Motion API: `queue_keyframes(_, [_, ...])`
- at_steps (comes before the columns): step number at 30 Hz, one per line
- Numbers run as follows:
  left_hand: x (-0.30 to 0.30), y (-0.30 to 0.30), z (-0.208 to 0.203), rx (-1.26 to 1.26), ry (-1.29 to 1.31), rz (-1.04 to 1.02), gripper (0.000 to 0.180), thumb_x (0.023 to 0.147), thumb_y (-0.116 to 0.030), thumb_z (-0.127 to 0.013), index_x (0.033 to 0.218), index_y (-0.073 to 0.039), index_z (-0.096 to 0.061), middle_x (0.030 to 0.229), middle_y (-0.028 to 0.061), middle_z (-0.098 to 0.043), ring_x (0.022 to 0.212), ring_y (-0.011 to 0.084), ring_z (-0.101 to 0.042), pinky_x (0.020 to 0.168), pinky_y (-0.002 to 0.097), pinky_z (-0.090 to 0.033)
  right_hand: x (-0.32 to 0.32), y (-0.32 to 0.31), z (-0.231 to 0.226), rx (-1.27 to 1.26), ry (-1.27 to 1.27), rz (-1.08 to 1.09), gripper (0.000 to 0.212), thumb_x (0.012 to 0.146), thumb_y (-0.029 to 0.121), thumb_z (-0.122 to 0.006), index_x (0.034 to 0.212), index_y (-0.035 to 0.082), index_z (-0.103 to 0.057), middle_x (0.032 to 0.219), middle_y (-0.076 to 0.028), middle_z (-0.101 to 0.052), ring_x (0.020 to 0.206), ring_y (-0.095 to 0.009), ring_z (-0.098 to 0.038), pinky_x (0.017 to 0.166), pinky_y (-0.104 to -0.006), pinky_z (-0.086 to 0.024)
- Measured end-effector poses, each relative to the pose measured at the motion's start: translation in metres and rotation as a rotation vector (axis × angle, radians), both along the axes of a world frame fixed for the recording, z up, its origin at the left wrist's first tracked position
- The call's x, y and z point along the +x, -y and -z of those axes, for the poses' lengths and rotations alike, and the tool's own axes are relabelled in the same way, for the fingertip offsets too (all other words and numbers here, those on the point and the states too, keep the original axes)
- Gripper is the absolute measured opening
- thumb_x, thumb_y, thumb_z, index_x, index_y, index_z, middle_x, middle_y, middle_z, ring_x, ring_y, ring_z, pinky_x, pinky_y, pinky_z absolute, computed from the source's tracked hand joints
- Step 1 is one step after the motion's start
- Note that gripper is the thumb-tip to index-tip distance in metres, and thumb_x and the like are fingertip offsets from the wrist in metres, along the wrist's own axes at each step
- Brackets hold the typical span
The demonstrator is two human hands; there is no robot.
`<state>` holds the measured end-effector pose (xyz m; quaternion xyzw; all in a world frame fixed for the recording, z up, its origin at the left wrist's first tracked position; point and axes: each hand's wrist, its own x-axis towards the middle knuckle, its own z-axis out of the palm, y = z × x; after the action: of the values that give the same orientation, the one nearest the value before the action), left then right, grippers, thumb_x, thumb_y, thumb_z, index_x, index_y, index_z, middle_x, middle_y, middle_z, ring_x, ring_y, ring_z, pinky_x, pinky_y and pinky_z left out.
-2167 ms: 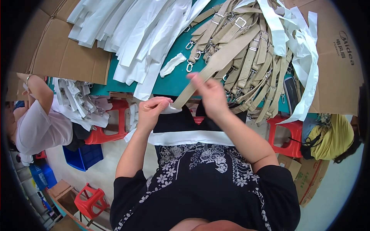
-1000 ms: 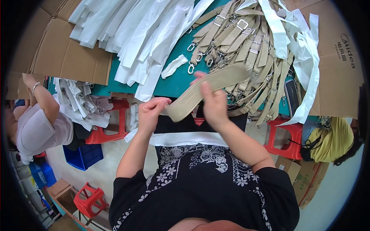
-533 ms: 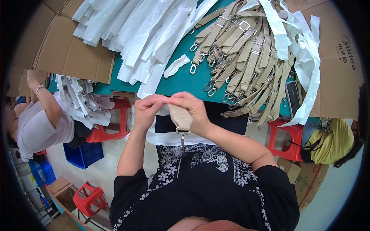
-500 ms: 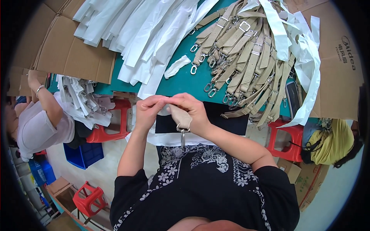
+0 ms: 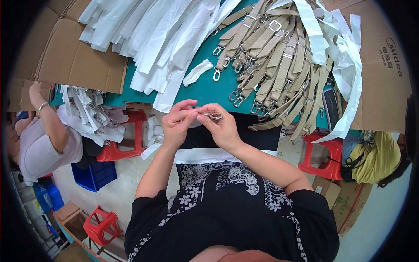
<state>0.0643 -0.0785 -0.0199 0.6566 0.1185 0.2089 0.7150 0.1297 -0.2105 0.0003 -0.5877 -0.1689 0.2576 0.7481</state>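
I see R hand [image 5: 223,129] pinching a metal snap hook [image 5: 214,116] by the green tabletop's [image 5: 196,97] near edge, L hand [image 5: 178,124] meeting it at the fingertips — can't tell if L grips. Hook's prob. light, rigid, slick — I'd pinch its base.

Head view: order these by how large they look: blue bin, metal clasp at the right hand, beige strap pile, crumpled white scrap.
1. Beige strap pile
2. Blue bin
3. Crumpled white scrap
4. Metal clasp (visible part)

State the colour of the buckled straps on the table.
The buckled straps are beige, clearest in the head view.
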Motion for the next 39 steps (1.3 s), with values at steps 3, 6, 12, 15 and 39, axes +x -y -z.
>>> queue_keyframes(3, [0.000, -0.003, 0.007, 0.204, 0.099, 0.089, 0.025, 0.077, -0.018, -0.067, 0.097, -0.003, -0.065, 0.101, 0.0100, -0.059, 0.083, 0.0153, -0.057, 0.075, 0.0260, -0.044, -0.004, 0.011, -0.004, -0.105, -0.023, -0.104, 0.014, 0.081, 0.008, -0.063, 0.093, 0.003, -0.056, 0.083, -0.002, -0.057, 0.073, -0.006, -0.054, 0.064, -0.0214, -0.045])
queue_keyframes(6, [-0.004, -0.022, 0.001, 0.278, -0.170, 0.507, 0.067, 0.068, -0.061, -0.060, 0.101, -0.003, -0.063, 0.077, 0.0077, -0.063, 0.070, 0.0186, -0.059, 0.064, 0.0286, -0.045, -0.006, 0.047, -0.021, -0.014, -0.177, 0.010, 0.018, 0.079, 0.007, -0.065, 0.093, 0.003, -0.055, 0.085, -0.002, -0.058, 0.075, -0.007, -0.054, 0.065, -0.0220, -0.045])
queue_keyframes(12, [-0.039, -0.067, 0.026, 1.000, -0.684, 0.947, 0.055, 0.062, -0.059, -0.065, 0.069, -0.004, -0.067, 0.055, 0.0121, -0.056, 0.054, 0.0273, -0.057, 0.053, 0.0326, -0.044, 0.025, 0.260, 0.003, -0.060, -0.361, 0.662, 0.022, 0.088, 0.017, -0.053, 0.105, 0.004, -0.050, 0.095, -0.007, -0.058, 0.086, -0.017, -0.058, 0.073, -0.0306, -0.049])
queue_keyframes(15, [-0.048, -0.064, 0.038, 0.864, -0.751, 1.061, 0.046, 0.068, -0.051, -0.066, 0.075, -0.005, -0.067, 0.061, 0.0124, -0.059, 0.057, 0.0239, -0.059, 0.054, 0.0324, -0.044, 0.023, 0.387, 0.043, -0.321, -0.397, 1.073, 0.026, 0.089, 0.023, -0.052, 0.104, 0.001, -0.051, 0.096, -0.007, -0.060, 0.086, -0.020, -0.059, 0.072, -0.0352, -0.050])
queue_keyframes(39, [0.104, 0.086, -0.069, 0.973, 0.086, 0.567, 0.014, 0.075, -0.022, -0.065, 0.079, -0.009, -0.063, 0.071, 0.0075, -0.061, 0.064, 0.0243, -0.060, 0.054, 0.0322, -0.046, 0.341, 0.231, -0.055, -1.159, 1.020, 0.414, 0.030, 0.077, 0.029, -0.062, 0.084, 0.001, -0.063, 0.081, -0.014, -0.062, 0.078, -0.026, -0.059, 0.070, -0.0357, -0.045])
